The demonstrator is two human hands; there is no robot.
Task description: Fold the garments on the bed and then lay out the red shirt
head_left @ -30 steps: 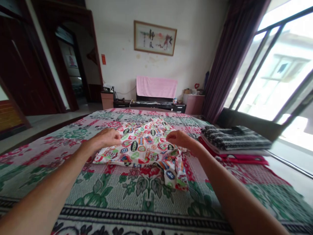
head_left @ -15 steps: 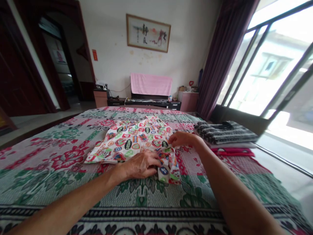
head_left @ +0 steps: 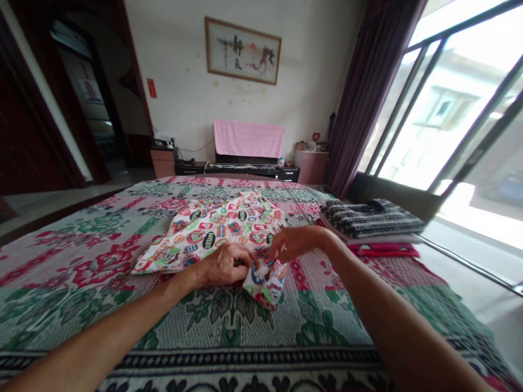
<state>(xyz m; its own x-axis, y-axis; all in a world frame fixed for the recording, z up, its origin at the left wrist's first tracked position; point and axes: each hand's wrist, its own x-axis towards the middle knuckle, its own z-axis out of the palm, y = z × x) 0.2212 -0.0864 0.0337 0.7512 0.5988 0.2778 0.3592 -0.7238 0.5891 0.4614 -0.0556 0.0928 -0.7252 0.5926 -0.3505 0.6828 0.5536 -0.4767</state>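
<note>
We see left hand (head_left: pixel 224 265) pinching printed garment (head_left: pixel 212 231) at its near-right corner | right hand (head_left: pixel 291 243) gripping same fold | floral bedspread (head_left: pixel 122 261) beneath | striped stack (head_left: pixel 368 218) far right

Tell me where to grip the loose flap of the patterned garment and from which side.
Grip the hanging flap of the patterned garment at its near lower edge, coming from the front. It is lifted clear of the bedspread there, while the left hand and right hand already pinch its top.
</note>
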